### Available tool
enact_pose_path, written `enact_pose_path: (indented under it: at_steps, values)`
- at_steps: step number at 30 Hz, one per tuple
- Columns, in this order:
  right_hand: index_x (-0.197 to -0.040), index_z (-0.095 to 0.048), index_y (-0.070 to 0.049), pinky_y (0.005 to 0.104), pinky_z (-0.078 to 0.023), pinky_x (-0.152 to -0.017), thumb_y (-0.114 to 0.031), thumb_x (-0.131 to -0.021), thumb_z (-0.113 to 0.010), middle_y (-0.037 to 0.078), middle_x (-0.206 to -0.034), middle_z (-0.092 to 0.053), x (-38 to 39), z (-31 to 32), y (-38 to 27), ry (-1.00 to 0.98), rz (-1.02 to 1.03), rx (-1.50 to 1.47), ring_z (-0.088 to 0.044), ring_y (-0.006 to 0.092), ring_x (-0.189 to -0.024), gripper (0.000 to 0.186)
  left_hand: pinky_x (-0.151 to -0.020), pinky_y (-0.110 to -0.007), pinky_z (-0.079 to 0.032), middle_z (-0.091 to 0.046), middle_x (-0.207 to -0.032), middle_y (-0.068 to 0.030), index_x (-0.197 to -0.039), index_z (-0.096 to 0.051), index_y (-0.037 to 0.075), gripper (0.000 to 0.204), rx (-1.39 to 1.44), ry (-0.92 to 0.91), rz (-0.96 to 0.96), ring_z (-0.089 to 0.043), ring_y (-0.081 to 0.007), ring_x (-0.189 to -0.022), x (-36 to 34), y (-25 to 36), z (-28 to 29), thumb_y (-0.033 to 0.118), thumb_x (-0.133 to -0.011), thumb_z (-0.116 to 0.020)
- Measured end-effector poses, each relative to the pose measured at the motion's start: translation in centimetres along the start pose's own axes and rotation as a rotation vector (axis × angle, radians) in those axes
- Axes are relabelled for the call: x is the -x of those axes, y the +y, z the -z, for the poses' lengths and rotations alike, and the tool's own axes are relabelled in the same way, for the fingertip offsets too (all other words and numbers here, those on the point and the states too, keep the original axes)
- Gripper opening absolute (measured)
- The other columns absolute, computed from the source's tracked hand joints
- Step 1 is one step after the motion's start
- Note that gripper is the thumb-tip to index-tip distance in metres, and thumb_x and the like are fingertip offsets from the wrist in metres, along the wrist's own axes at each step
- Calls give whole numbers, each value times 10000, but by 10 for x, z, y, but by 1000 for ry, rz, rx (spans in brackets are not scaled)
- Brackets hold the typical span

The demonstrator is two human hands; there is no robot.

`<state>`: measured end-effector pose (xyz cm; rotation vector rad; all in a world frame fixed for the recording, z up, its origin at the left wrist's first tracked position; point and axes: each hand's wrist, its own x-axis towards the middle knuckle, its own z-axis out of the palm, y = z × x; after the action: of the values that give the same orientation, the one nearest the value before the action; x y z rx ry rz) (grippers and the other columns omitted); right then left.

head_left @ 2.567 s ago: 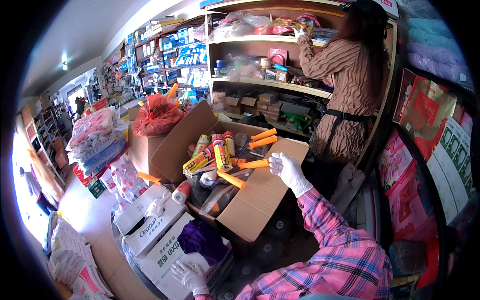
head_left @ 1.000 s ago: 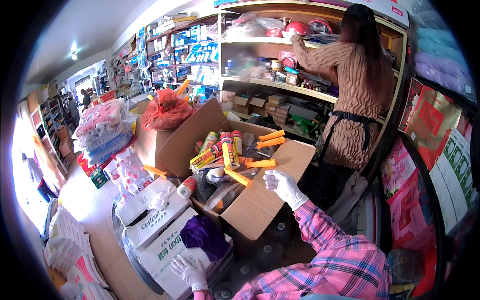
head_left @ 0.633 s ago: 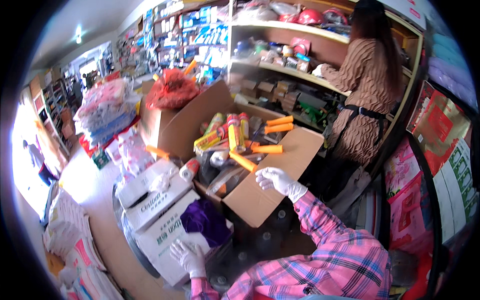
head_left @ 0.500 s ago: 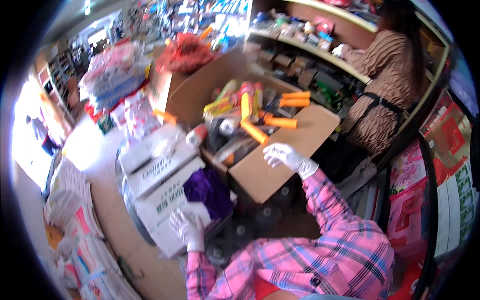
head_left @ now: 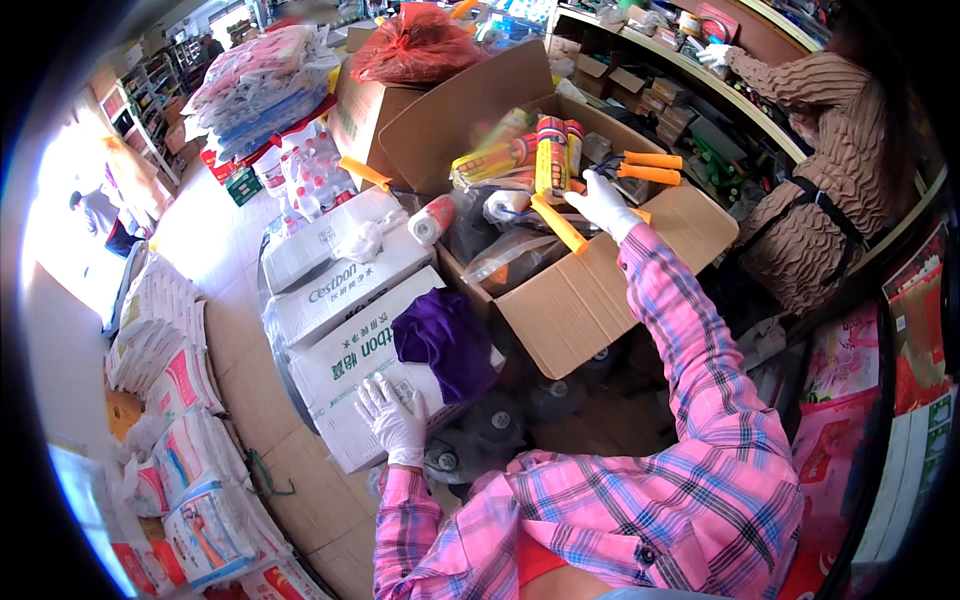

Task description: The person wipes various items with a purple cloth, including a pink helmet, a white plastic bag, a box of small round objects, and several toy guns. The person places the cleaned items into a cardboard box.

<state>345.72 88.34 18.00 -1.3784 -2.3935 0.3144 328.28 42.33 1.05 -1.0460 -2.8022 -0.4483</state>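
My left hand [head_left: 391, 420], in a white glove, lies with spread fingers on a white carton [head_left: 345, 425]. A crumpled purple cloth [head_left: 447, 342] rests on that carton, right of the hand. My right hand [head_left: 606, 207], also gloved, is over an open cardboard box [head_left: 575, 325], its thumb and fingers apart among orange handles. One orange roller handle [head_left: 560, 224] slants just left of it; further orange roller handles [head_left: 652, 160] lie beyond it. Yellow-and-red wrapped paint rollers [head_left: 551, 160] and clear plastic-wrapped items [head_left: 520, 255] fill the box.
Large clear bottles [head_left: 495, 415] stand below the box. A red bag [head_left: 415, 45] sits on another carton behind it. Stacked packages [head_left: 180, 430] line the left side. On the right, a person in a brown ribbed top [head_left: 810, 180] reaches into shelves [head_left: 690, 75].
My right hand has moved from the box's near flap forward to the orange handles. My left hand stays on the carton. The view has shifted, and the person at the shelves reaches farther.
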Motion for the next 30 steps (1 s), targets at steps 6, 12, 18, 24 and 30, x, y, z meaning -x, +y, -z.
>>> enact_pose_path:
  at_steps: [6, 12, 18, 24, 30]
  values:
    - [-1186, -625, -44, 562, -327, -1038, -219, -839, -519, 186, -1248, -595, -47, -32, 4, -244, 173, 737, -516, 358, -1215, 403, -1171, -505, -119, -352, -1456, -259, -1432, -338, -26, 819, 0, -3, 16, -240, -394, -1405, 2, -9, 0, 444, -816, -603]
    - [-1102, -649, -36, 463, -395, -1007, -146, -780, -536, 199, -1167, -619, -64, -20, 28, -437, 192, 637, -544, 358, -1162, 358, -1160, -515, -141, -357, -1452, -259, -1418, -371, -19, 778, 13, 14, 4, -268, -399, -1391, 3, -7, 3, 436, -828, -597]
    - [-1144, -581, -12, 439, -464, -921, -70, -775, -562, 193, -1113, -613, -13, -23, -30, 237, 795, 139, -577, 377, -1037, 374, -1162, -509, -132, -343, -1461, -268, -1419, -365, -23, 764, 24, 9, 40, -250, -403, -1399, 4, -6, 0, 431, -844, -584]
    - [-1236, -528, -10, 503, -342, -1029, -339, -780, -652, 195, -1303, -502, 152, -133, -160, -222, 982, -141, -441, 408, -1214, 575, -1164, -506, -124, -331, -1461, -287, -1436, -332, -19, 781, 20, -2, 19, -247, -411, -1400, -1, -3, 2, 427, -849, -588]
    - [-1015, -617, -113, 435, -377, -819, -259, -799, -630, 67, -1134, -520, 236, -195, -172, -96, 944, -71, -477, 273, -1022, 260, -1163, -513, -125, -349, -1457, -274, -1424, -366, -11, 783, 112, -62, 53, -244, -402, -1404, 1, -14, 2, 408, -817, -629]
